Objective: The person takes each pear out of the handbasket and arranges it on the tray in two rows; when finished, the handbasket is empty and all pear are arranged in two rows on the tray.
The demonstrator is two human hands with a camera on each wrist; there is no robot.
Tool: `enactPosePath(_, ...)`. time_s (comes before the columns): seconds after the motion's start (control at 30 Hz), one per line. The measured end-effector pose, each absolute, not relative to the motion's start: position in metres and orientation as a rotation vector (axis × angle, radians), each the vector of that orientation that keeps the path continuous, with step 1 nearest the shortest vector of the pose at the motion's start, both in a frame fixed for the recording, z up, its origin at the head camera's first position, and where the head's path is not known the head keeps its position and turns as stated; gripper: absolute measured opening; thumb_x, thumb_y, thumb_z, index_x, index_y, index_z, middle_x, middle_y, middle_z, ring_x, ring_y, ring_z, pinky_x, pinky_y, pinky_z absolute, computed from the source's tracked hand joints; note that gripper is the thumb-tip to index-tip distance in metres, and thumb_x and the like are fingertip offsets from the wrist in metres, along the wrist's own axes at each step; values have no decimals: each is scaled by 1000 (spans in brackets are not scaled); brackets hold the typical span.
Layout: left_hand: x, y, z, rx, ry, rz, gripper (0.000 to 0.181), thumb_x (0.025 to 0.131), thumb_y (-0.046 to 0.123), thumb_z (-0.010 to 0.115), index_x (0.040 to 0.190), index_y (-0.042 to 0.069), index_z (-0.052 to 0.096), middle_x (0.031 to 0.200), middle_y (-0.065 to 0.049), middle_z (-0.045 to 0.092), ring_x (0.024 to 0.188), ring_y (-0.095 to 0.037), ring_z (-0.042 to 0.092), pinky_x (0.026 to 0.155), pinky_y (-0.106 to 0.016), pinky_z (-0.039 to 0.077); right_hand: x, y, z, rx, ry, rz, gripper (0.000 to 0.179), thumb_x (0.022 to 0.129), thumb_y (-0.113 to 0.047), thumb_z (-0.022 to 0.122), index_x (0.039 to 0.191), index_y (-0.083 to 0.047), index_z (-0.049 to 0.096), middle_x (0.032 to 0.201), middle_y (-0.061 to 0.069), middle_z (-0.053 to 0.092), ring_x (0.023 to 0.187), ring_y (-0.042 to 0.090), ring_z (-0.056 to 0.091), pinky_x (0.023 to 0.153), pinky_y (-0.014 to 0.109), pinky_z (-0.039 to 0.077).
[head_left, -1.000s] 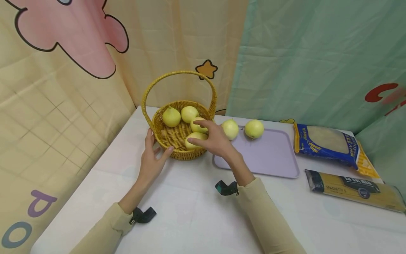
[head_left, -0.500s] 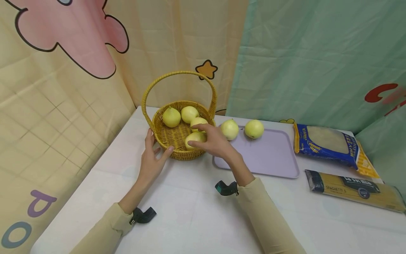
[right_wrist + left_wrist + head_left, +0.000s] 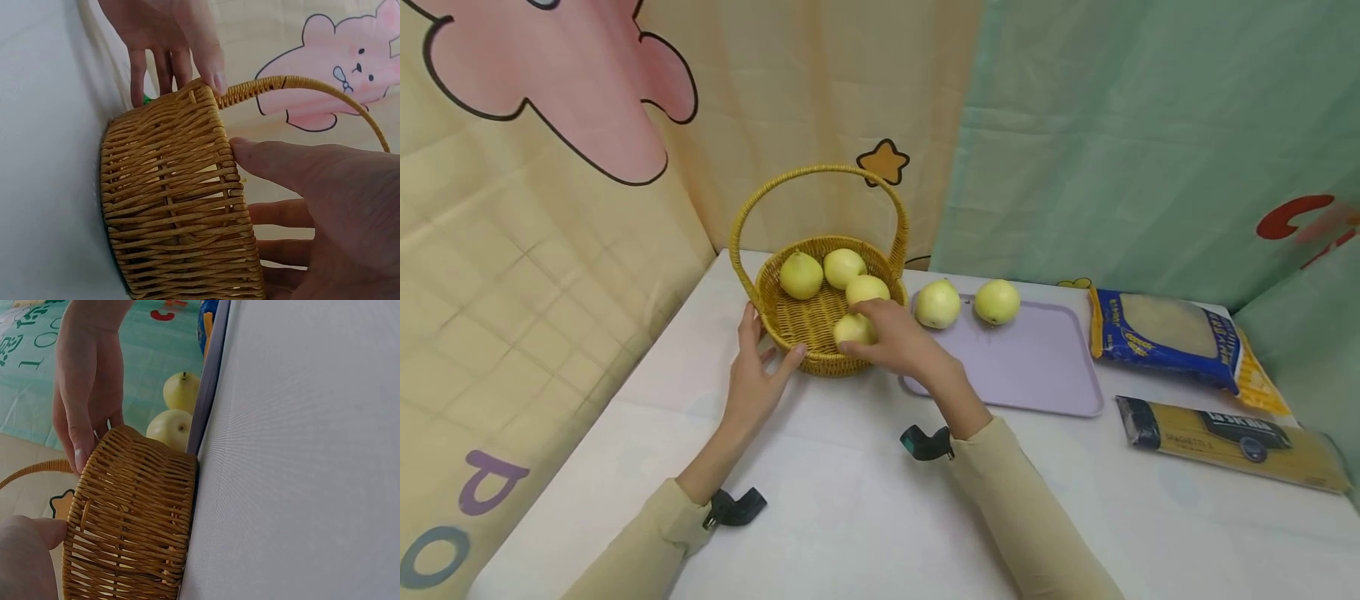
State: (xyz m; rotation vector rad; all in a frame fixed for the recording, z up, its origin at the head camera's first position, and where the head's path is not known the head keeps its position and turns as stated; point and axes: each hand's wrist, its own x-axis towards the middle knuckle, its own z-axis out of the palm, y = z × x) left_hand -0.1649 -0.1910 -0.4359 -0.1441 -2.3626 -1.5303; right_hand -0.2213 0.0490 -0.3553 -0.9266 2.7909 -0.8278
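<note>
A yellow wicker basket (image 3: 808, 321) with a tall arched handle stands at the back of the table, several pale yellow-green pears inside. My left hand (image 3: 754, 375) holds its left front side, thumb at the rim and fingers along the outer wall. Over the right front rim, my right hand (image 3: 898, 337) has thumb and fingers around the front pear (image 3: 852, 331), covering part of it. Behind it lie another pear (image 3: 867, 289) and two more at the back. In the right wrist view the basket wall (image 3: 175, 200) hides the pears, and the right fingers pass behind the rim.
A lilac tray (image 3: 1037, 367) lies right of the basket, with two pears (image 3: 937, 304) at its back left. Farther right are a blue-and-yellow bag (image 3: 1172, 337) and a spaghetti packet (image 3: 1232, 442). Printed curtains (image 3: 1075, 150) stand behind the table.
My right hand has lowered slightly to the left and its thumb and fingers have closed around the front pear. The left hand stays on the basket. The head view has shifted slightly.
</note>
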Motion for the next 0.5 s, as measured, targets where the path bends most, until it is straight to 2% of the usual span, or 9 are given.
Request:
enactPosePath(0.27,-166,-192,-435,-151,-2339,-1570,100,103,28,70,171,20,-4,172,-20,24,159,-34,29,121,-59,42,-223,37,-349,-905,2799,-604,67,103,-48,66,153,-5,52,150,18,58,136,35,56,114,50,49)
enactPosePath(0.37,-165,-192,-435,-141,-2344,-1568,100,103,29,70,171,21,-3,173,-19,23,159,-34,28,121,-58,42,-225,32,-346,-936,2777,-579,63,102,-50,67,145,-5,58,132,15,67,119,29,64,101,44,56)
enactPosePath(0.5,-164,-192,-435,-138,-2345,-1556,99,104,29,70,171,20,-2,173,-19,23,159,-34,29,121,-58,42,-230,23,-345,-1014,2715,-608,55,101,-51,69,133,-7,63,109,6,70,96,20,64,83,35,54)
